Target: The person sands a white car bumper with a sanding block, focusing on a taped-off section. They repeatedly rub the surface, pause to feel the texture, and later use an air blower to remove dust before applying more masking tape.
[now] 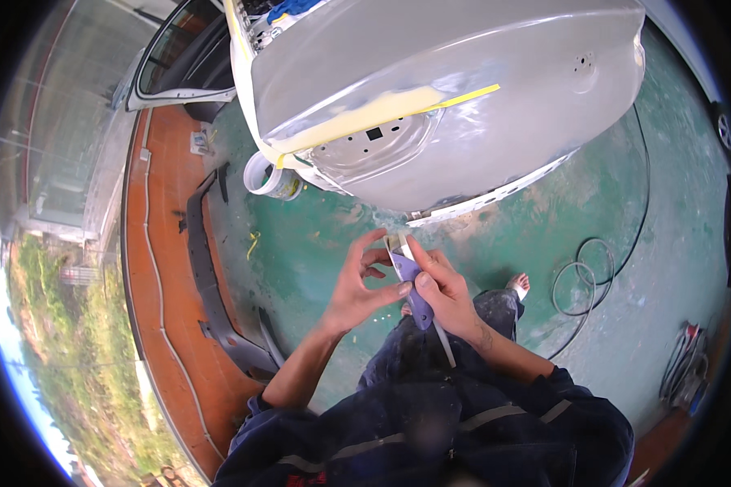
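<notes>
A purple strip with small holes, which looks like sandpaper (419,307), is held in front of my body together with a pale block (405,247). My right hand (451,296) is closed around its right side, thumb pressed on the purple face. My left hand (356,284) pinches the left edge between its thumb and curled fingers. Beyond my hands, apart from them, stands a grey car body panel (512,122) with yellow masking tape (471,96) along a cream filled patch (357,116). How the strip sits on the block's back is hidden.
A white bucket (260,174) stands below the panel's left end. A dark bumper (207,284) lies along the orange strip at left. A black hose (593,300) coils on the green floor (317,243) at right. An open car door (183,61) is at upper left.
</notes>
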The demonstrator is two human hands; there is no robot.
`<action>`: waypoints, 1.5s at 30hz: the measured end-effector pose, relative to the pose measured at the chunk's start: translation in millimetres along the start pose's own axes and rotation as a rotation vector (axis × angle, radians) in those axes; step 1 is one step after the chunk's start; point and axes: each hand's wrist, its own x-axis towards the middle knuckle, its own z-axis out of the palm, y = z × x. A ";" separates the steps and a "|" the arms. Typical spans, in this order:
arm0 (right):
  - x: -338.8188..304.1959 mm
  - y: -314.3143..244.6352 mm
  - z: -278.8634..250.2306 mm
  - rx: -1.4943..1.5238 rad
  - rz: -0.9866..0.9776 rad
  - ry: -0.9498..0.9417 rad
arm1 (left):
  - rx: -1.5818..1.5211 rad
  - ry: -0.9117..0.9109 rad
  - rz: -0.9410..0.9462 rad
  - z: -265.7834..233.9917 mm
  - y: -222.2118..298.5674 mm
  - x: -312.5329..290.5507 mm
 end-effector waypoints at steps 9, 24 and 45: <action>59.7 71.3 89.3 0.220 -0.085 0.660 | 0.774 0.583 0.219 -211.9 -41.7 98.2; 214.0 79.7 187.1 0.064 -0.474 1.329 | 0.325 -0.154 0.582 -291.2 -46.8 200.2; 315.8 55.2 261.8 -0.121 -0.541 1.838 | 0.146 -0.714 0.483 -349.4 7.7 251.3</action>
